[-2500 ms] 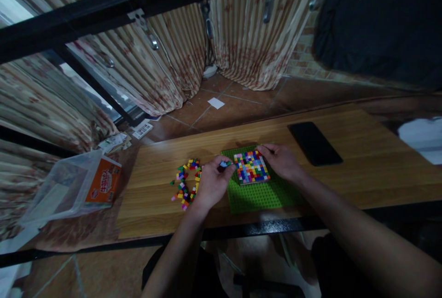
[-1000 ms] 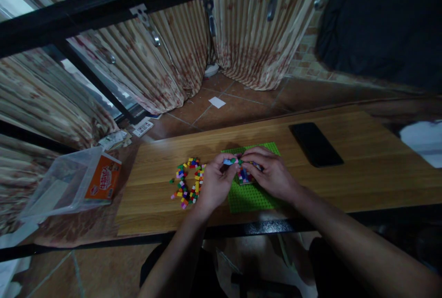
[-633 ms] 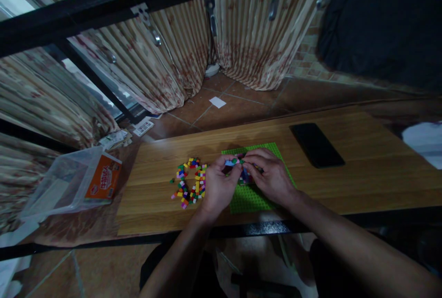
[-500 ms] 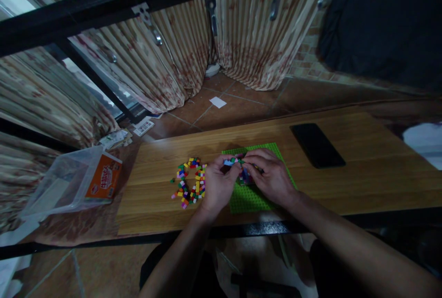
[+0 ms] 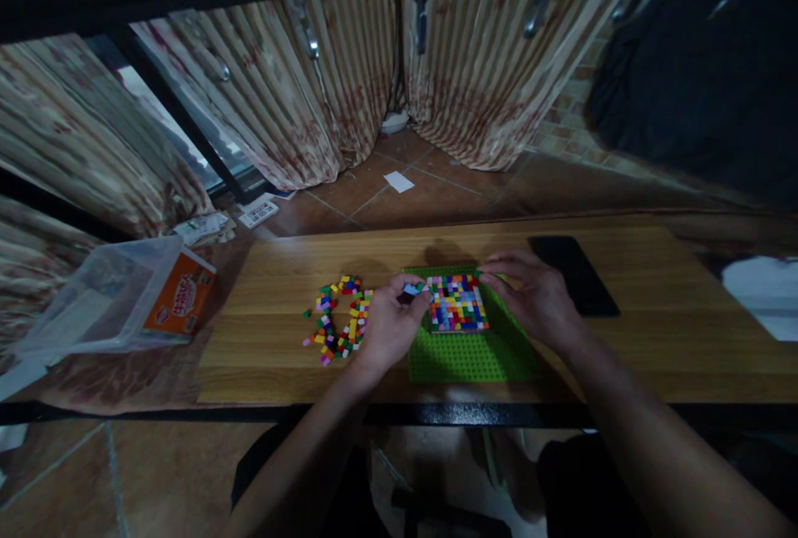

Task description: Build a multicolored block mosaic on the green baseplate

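Observation:
A block of small multicoloured building bricks (image 5: 458, 305) stands on the green studded baseplate (image 5: 465, 363). At the block's left edge, my left hand (image 5: 396, 323) is closed on several small bricks (image 5: 412, 288), light blue and green among them. My right hand (image 5: 529, 288) is at the block's upper right corner, thumb and forefinger pinched on a tiny green brick (image 5: 479, 273). Its contact with the block cannot be made out. Loose coloured bricks (image 5: 324, 322) lie in a rough ring on the wood, left of my left hand.
A black phone-like slab (image 5: 577, 276) lies on the wooden table (image 5: 262, 313), right of the baseplate. On the left is a clear plastic box (image 5: 118, 305) with an orange label. White paper (image 5: 764, 297) is at the far right; curtains hang behind.
My right hand has moved right, away from my left hand, uncovering the brick block. The left hand stays near the block's left edge. The whole view has shifted slightly.

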Demonstrator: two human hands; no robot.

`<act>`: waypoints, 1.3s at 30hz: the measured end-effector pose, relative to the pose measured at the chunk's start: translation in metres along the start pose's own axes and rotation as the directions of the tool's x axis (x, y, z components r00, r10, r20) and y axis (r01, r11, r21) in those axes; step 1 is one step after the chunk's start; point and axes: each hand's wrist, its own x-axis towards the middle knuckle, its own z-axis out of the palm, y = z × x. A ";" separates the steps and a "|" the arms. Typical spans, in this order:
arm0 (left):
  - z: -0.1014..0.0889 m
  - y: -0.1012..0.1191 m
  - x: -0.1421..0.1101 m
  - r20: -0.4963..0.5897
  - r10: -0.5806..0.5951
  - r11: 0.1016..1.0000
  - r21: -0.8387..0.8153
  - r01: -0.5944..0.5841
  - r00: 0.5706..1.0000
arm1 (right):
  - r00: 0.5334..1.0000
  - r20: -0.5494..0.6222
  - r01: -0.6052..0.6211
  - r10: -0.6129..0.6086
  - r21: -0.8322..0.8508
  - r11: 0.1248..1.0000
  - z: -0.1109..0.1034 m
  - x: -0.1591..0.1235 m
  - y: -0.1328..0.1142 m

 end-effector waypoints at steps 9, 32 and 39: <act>-0.002 0.003 -0.002 0.044 -0.001 0.999 0.041 -0.001 0.999 | 0.996 0.087 -0.007 0.014 -0.080 0.997 0.007 -0.002 0.001; -0.002 0.002 -0.002 0.050 0.003 0.999 0.033 -0.005 0.999 | 0.811 0.100 -0.557 0.577 0.438 0.706 0.028 0.001 -0.001; -0.002 0.002 -0.002 0.054 0.008 0.999 0.034 -0.010 0.999 | 0.809 0.114 -0.563 0.577 0.432 0.704 0.029 -0.002 0.002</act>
